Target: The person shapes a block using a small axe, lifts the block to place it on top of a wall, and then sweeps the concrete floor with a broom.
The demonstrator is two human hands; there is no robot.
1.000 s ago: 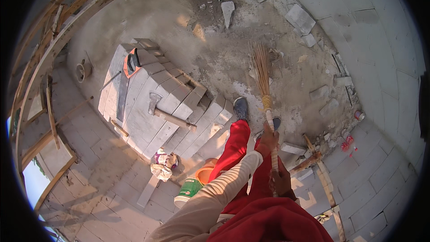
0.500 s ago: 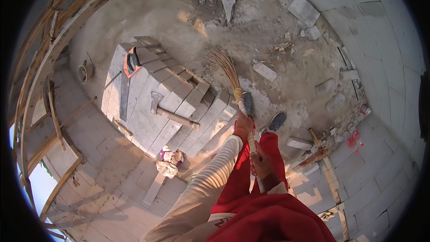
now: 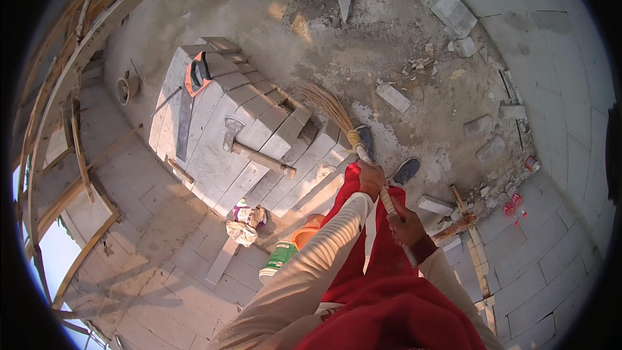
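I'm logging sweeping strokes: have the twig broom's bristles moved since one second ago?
Yes: the twig broom's bristles have swung left, from well right of the stacked blocks to close by their right edge.

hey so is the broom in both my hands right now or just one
In both: your left hand grips the broom nearer its bristles, your right hand farther along the handle.
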